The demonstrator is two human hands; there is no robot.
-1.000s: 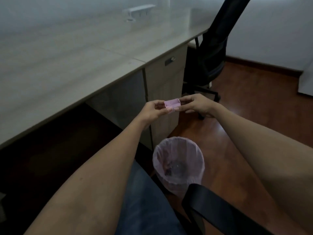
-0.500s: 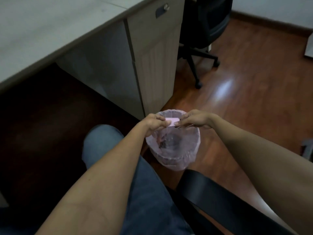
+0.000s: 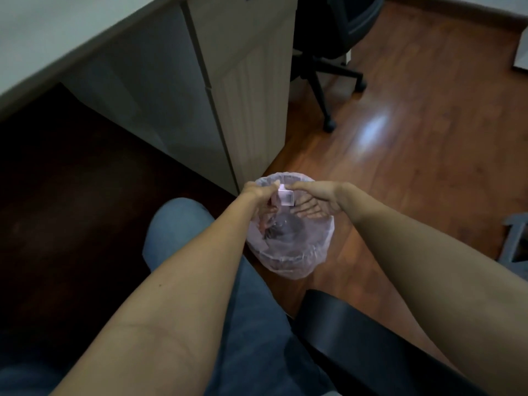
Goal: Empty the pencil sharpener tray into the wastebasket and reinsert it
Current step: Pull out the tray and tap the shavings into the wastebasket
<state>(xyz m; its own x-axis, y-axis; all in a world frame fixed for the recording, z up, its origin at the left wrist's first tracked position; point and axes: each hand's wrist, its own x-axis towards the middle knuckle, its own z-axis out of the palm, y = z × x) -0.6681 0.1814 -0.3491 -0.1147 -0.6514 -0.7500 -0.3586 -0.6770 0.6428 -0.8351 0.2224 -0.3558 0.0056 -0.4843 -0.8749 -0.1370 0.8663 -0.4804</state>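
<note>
Head view: left hand [image 3: 257, 192] and right hand [image 3: 314, 195] both pinch small pink tray [image 3: 285, 197], grip closed on its ends. Tray tilted over wastebasket [image 3: 317, 252] mouth, pink-lined, standing on floor [image 3: 414, 167] beside desk cabinet [image 3: 251, 81].

No readable text, label, brand or number anywhere in view. Small pink tray [image 3: 286, 197] over wastebasket [image 3: 297, 261] looks unmarked, though view dim and soft; desk [image 3: 85, 32] plain.
</note>
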